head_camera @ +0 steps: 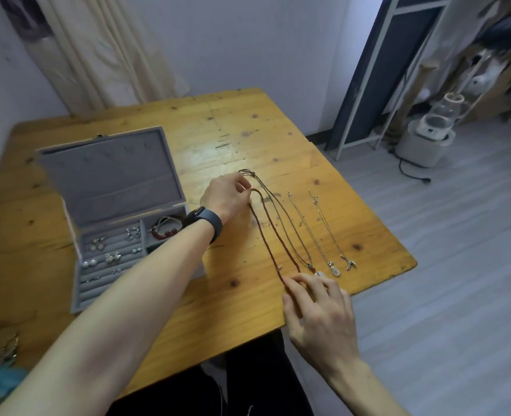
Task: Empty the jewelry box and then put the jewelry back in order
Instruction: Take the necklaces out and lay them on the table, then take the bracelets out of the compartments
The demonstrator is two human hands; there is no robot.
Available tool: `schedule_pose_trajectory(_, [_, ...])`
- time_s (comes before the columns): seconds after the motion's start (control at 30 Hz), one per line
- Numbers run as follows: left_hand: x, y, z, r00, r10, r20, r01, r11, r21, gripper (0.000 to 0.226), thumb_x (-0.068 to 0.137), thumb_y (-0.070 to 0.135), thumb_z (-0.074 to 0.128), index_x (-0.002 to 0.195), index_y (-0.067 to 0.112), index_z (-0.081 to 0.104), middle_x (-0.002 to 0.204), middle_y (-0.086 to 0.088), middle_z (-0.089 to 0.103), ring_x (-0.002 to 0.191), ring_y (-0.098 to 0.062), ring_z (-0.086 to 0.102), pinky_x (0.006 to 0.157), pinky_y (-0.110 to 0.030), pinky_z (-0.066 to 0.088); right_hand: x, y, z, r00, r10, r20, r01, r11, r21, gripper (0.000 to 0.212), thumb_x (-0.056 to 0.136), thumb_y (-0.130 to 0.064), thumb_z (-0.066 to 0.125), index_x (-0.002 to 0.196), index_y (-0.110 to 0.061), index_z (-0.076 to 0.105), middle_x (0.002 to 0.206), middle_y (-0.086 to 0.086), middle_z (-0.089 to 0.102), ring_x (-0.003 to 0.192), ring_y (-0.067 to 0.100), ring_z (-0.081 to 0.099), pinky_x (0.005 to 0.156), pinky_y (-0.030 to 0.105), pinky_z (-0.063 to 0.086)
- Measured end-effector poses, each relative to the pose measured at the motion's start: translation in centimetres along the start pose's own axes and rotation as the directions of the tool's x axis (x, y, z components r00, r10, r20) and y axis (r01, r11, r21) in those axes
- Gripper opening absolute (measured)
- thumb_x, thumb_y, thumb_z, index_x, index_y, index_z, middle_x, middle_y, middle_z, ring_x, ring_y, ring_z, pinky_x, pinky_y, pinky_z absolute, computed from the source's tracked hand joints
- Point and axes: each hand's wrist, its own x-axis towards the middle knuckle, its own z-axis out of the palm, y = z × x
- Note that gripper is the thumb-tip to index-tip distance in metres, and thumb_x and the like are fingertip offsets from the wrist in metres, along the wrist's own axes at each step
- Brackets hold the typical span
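Red braided cord, that's what I've got. My left hand (pixel 227 196) pinches the top end of the red cord necklace (pixel 266 232) between thumb and fingertips, fingers curled in tight. The cord runs down the wood as a long narrow loop, with a small metal bead (pixel 279 267) strung near the bottom. Down there my right hand (pixel 317 310) sits with bent fingers and fingertips (pixel 288 282) right on the loop's lower end; whether they're actually pinching it or just pressing on it, I can't tell.

Just beside the red one lies a thinner brown cord necklace (pixel 281 217), knotted at the top. Next come two fine silver chains (pixel 308 232) laid straight and side by side, each ending in a little pendant, one a pale glassy drop (pixel 334 271). All of them rest on the knotty, scratched pine table (pixel 248 130).

A dark smooth watch band (pixel 206 223) wraps my left wrist. Beyond it, the grey velvety jewelry box (pixel 77 295) stands open with its lid (pixel 110 175) tilted up. Earrings (pixel 110 256) are tucked into its soft ridged rolls, and a bracelet of round reddish beads (pixel 165 229) sits in the square compartment beside them.
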Motion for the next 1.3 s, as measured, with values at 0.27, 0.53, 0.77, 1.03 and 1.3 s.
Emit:
schedule_pose_trajectory(0.27, [-6.9,-1.2,-4.8,0.984,0.116,-0.134,-0.129,0.988,-0.091,0.014,0.090,0.027,0.063,0.101,0.035,0.067,0.092,0.017,0.066,0.083,-0.002,0.062,0.074,-0.031,0.055,3.7,-2.4,-2.2,0.999,-0.044,-0.027,0.045,0.998,0.050,0.028,0.086,-0.030,0.064,0.111,-0.022,0.073,0.110,-0.002,0.065,0.099,0.019,0.056,0.076,0.037,0.050])
schedule_pose_trajectory(0.53, [-13.1,-7.5,-11.6,0.946,0.060,-0.319,-0.088,0.993,-0.073,0.014,0.091,0.027,0.065,0.104,0.032,0.068,0.092,0.016,0.064,0.079,0.000,0.060,0.069,-0.027,0.057,9.6,-9.8,-2.2,0.991,-0.132,0.028,0.124,0.973,0.195,0.027,0.090,-0.030,0.067,0.116,-0.024,0.070,0.112,-0.002,0.064,0.106,0.016,0.054,0.084,0.032,0.051])
schedule_pose_trajectory(0.77, [-15.6,-12.7,-13.2,0.936,-0.004,-0.351,0.002,1.000,-0.007,0.016,0.091,0.021,0.065,0.105,0.028,0.068,0.098,0.010,0.066,0.093,-0.010,0.059,0.081,-0.035,0.054,15.0,-15.0,1.2,0.962,-0.165,0.217,0.122,0.972,0.200,0.021,0.094,-0.041,0.061,0.112,-0.033,0.067,0.107,-0.011,0.063,0.100,0.011,0.050,0.079,0.030,0.046])
schedule_pose_trajectory(1.03, [-15.6,-13.4,-11.3,0.968,0.085,-0.234,-0.026,0.970,0.243,0.031,0.095,0.035,0.054,0.124,0.030,0.065,0.125,0.010,0.064,0.119,-0.012,0.053,0.101,-0.033,0.043,19.4,-18.3,6.7,0.889,-0.091,0.448,0.096,0.995,0.011,0.033,0.085,-0.058,0.061,0.097,-0.031,0.077,0.092,-0.005,0.075,0.086,0.020,0.067,0.075,0.034,0.057])
schedule_pose_trajectory(1.3, [-14.5,-13.5,-10.9,0.977,0.069,-0.199,-0.012,0.961,0.277,0.033,0.096,0.039,0.051,0.123,0.030,0.068,0.128,0.012,0.063,0.126,-0.011,0.047,0.106,-0.033,0.036,20.2,-19.5,7.3,0.839,-0.213,0.500,0.331,0.930,-0.159,0.028,0.092,-0.041,0.054,0.098,-0.022,0.073,0.102,0.004,0.069,0.095,0.029,0.064,0.080,0.038,0.051])
